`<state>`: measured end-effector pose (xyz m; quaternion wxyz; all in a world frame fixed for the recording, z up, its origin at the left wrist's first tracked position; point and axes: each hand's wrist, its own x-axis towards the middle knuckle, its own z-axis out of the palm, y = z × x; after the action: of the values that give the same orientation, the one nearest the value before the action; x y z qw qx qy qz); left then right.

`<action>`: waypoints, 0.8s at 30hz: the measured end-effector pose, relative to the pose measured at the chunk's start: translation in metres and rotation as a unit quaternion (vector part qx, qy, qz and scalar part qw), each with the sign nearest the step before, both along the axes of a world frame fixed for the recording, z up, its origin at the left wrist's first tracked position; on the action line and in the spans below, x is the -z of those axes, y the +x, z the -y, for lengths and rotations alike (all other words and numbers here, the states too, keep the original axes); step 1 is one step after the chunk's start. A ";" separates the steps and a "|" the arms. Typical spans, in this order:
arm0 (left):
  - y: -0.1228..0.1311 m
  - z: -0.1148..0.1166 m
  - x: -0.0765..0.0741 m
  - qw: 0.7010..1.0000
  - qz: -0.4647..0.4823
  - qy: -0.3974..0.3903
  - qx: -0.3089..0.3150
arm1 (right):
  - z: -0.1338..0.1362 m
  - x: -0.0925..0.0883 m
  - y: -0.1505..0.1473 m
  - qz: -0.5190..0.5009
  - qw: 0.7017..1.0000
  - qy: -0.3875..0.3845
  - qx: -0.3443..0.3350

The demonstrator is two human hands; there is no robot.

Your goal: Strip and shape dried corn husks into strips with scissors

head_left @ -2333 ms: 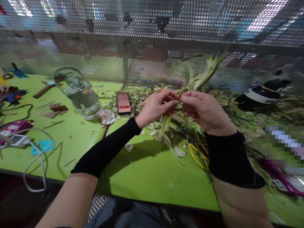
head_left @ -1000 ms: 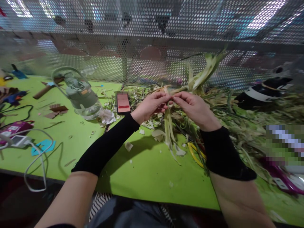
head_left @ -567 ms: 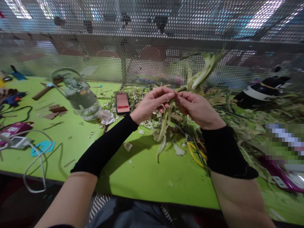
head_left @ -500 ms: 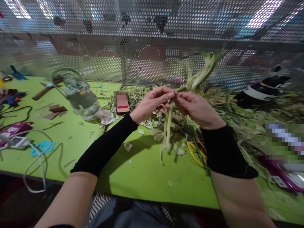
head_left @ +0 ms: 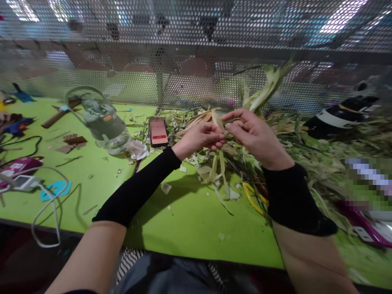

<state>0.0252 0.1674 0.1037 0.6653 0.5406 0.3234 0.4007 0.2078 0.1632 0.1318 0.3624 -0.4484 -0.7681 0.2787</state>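
Observation:
My left hand [head_left: 204, 136] is closed around pale green corn husk strips [head_left: 218, 165], whose loose ends hang below it over the table. Above its fingers a dry, tan husk leaf [head_left: 217, 118] sticks up. My right hand [head_left: 257, 136] is just to the right, thumb and forefinger drawn near each other beside that leaf, the other fingers curled. What lies between its fingertips is too small to make out. Behind my right hand rises a larger green corn husk [head_left: 266, 90], leaning by the mesh screen.
Husk scraps [head_left: 324, 163] cover the back and right. A phone [head_left: 158, 131] and a water bottle [head_left: 104, 122] stand left of the hands. Yellow-handled tool [head_left: 252, 200] lies near my right wrist; a white cable [head_left: 55, 212] loops at left. A perforated screen [head_left: 190, 81] borders the back.
My right hand has drawn slightly right and its forefinger is straighter, apart from the left hand. My left fingers have curled in, and the hanging strips have swung and spread.

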 end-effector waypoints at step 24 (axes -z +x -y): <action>0.002 -0.002 -0.004 0.988 0.114 -0.097 -0.047 | -0.012 0.003 0.011 0.061 0.991 0.113 0.030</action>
<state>0.0267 0.1696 0.1079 0.7276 0.4083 0.3082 0.4570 0.2188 0.1754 0.1292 0.3710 -0.4436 -0.8016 0.1517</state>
